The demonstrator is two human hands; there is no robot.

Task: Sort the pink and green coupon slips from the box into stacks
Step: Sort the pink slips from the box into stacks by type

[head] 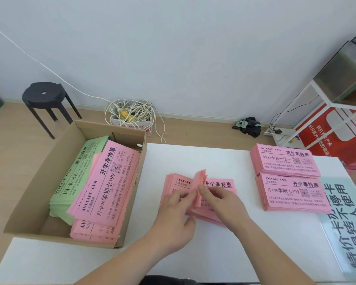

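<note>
A cardboard box (39,177) at the table's left holds a green slip pile (74,177) and pink slips (109,182). In the middle of the white table (193,254) lies a loose pink bundle (218,185). My left hand (173,210) rests on its left part, fingers pinching slips. My right hand (220,199) pinches several slips and lifts their edges upright. Two neat pink stacks sit at the right, one far (284,159) and one near (292,192).
A pale printed sign (343,221) lies at the table's right edge. On the floor behind are a black stool (43,97), a tangle of white cable (130,114), dark cloth (249,125) and a white rack with a red box (333,128).
</note>
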